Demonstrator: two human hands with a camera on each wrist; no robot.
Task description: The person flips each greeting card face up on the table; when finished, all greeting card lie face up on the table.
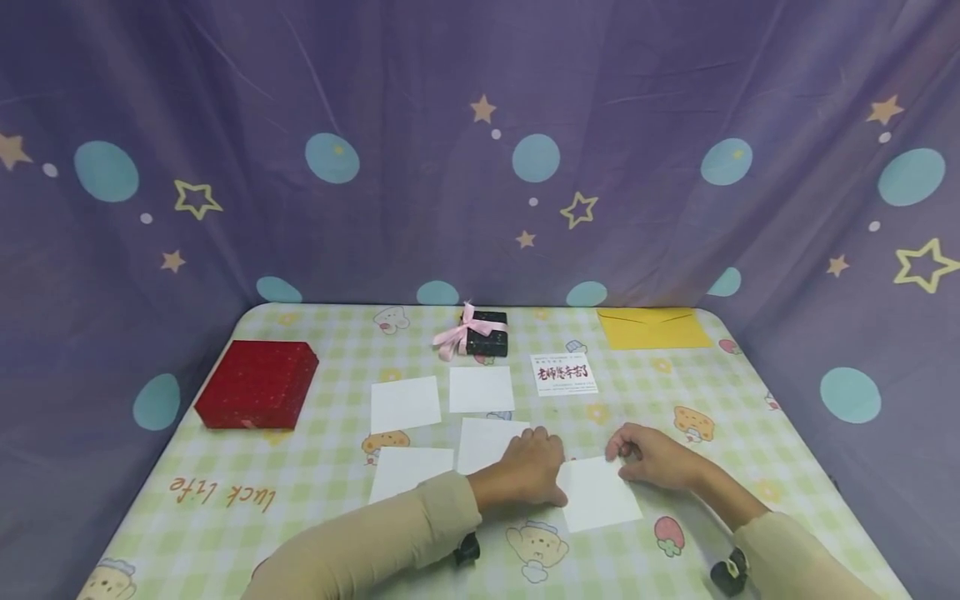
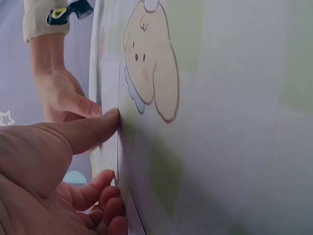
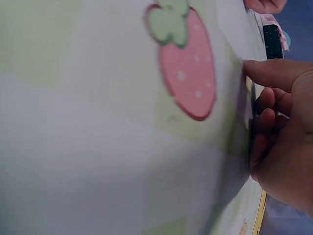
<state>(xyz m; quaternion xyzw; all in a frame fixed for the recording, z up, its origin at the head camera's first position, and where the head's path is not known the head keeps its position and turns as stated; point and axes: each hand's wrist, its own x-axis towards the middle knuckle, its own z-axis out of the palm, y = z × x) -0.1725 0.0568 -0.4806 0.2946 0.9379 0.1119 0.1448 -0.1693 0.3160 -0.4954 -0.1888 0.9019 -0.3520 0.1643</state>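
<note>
In the head view a blank white square card (image 1: pixel 598 493) lies flat on the tablecloth between the two hands. My left hand (image 1: pixel 531 467) is at its left edge, the thumb touching that side and the other fingers loosely bent, as the left wrist view also shows. At the card's upper right corner is my right hand (image 1: pixel 651 456), thumb and forefinger apart and touching or very close to the edge. Left of them lie more white cards, among them one (image 1: pixel 491 437) partly behind the left hand and one (image 1: pixel 412 468) partly behind the left sleeve.
Two further white cards (image 1: pixel 406 404) lie beyond, beside a printed card (image 1: pixel 564 374) with red characters. A black box (image 1: pixel 487 335) with a pink ribbon and a yellow envelope (image 1: pixel 654 328) are at the back. On the left stands a red box (image 1: pixel 257 385).
</note>
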